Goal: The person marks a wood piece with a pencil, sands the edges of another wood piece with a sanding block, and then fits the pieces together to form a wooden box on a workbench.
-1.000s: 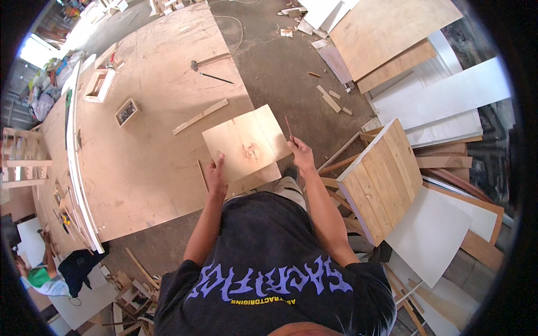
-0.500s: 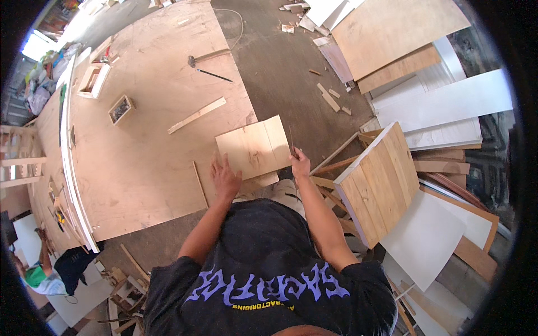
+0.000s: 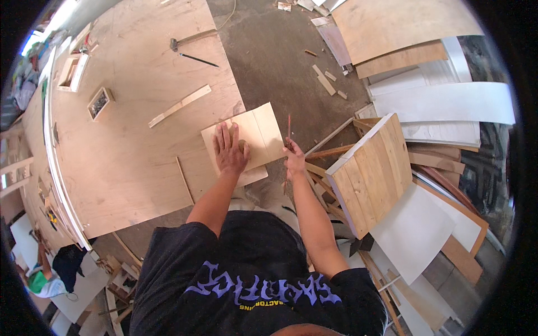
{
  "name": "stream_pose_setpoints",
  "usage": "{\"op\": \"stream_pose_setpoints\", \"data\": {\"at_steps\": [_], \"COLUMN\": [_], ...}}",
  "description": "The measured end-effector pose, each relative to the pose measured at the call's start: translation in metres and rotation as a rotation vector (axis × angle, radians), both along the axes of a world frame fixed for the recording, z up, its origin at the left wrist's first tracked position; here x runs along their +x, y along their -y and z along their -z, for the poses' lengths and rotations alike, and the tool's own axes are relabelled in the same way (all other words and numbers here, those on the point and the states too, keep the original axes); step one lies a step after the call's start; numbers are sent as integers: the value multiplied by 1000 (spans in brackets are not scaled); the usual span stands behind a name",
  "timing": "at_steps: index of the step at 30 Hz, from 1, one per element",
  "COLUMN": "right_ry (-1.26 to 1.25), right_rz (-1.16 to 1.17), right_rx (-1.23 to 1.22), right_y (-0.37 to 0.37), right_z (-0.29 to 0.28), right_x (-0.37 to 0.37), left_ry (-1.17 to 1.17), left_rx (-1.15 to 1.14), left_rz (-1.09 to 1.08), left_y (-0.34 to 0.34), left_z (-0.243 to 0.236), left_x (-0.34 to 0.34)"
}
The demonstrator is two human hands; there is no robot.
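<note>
My left hand [image 3: 228, 150] lies flat with fingers spread on a pale wooden board [image 3: 261, 130], pressing on its left half. The board has a seam near its right side and rests tilted at the corner of the plywood work table [image 3: 129, 185]. Just off the board's right edge, my right hand [image 3: 294, 159] is closed around a thin reddish-brown strip-shaped tool [image 3: 289, 127]. The strip stands lengthwise along that edge, sticking out above and below my fist; its exact kind is unclear. A smaller wood piece [image 3: 253, 176] shows under the board's near edge.
On the table lie a hammer [image 3: 193, 38], a dark pencil-like rod [image 3: 199, 59], a wood strip [image 3: 179, 106], a thin stick [image 3: 185, 179] and a small box of nails [image 3: 100, 103]. A slatted wooden piece [image 3: 372, 179] stands close to my right arm. Another person [image 3: 45, 277] works at far left.
My left hand has moved up and further onto the board. My right hand has shifted slightly toward me along the right edge, and the strip now shows its reddish side.
</note>
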State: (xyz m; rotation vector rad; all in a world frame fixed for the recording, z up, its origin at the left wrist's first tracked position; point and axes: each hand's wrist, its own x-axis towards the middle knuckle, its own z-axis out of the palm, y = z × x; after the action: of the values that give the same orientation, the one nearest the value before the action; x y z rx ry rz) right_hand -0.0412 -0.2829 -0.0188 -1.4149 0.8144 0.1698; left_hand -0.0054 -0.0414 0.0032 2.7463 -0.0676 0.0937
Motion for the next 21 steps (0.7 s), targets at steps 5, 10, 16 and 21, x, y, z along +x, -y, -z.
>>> {"op": "stream_pose_setpoints", "data": {"at_steps": [5, 10, 16, 21], "right_ry": [126, 80, -8, -49], "right_rz": [-116, -344, -790, -995], "right_rx": [-396, -618, -846, -913], "right_y": [-2, 2, -8, -17], "right_z": [16, -95, -89, -110], "right_x": [-9, -6, -28, -28], "left_ry": [-17, 0, -6, 11], "left_rx": [57, 40, 15, 24], "left_rz": [26, -10, -3, -17], "left_y": [-3, 2, 5, 3], "left_z": [1, 10, 6, 7], "left_x": [5, 2, 2, 3]}}
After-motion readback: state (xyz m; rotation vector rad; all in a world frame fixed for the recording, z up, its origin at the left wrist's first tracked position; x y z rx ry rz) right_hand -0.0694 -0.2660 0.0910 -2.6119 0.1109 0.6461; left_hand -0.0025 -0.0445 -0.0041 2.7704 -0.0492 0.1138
